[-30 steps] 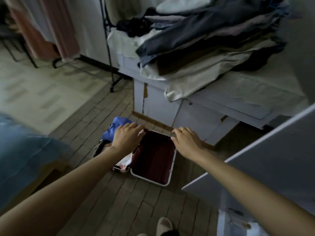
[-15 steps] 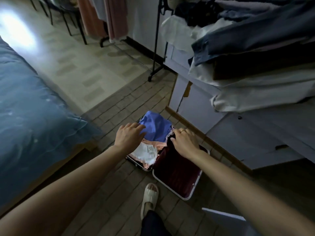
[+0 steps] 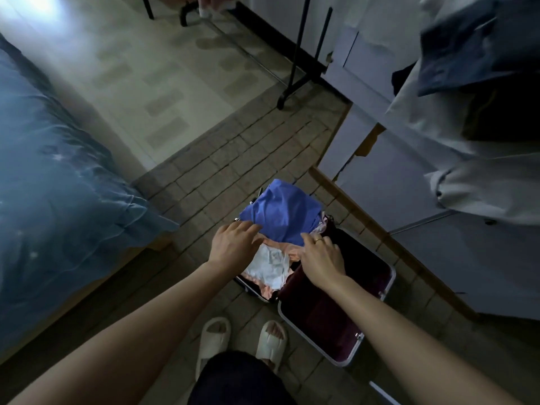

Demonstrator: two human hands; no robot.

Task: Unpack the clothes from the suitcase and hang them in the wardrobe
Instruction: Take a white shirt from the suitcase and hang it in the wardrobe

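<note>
Both forearms are bare from the bottom edge of the view up to the wrists, with no sleeve showing on either. A thin gold-coloured ring [image 3: 319, 240] sits on one finger of the right hand [image 3: 321, 260], while the left hand [image 3: 233, 244] wears nothing. On the feet are pale cream open-toed slide slippers [image 3: 213, 340] with broad padded straps, and above them a dark garment [image 3: 233, 378] covers the lap.

Pink garment [image 3: 280, 249] mostly buried, draped clothes [image 3: 479, 83] cut off top right
</note>
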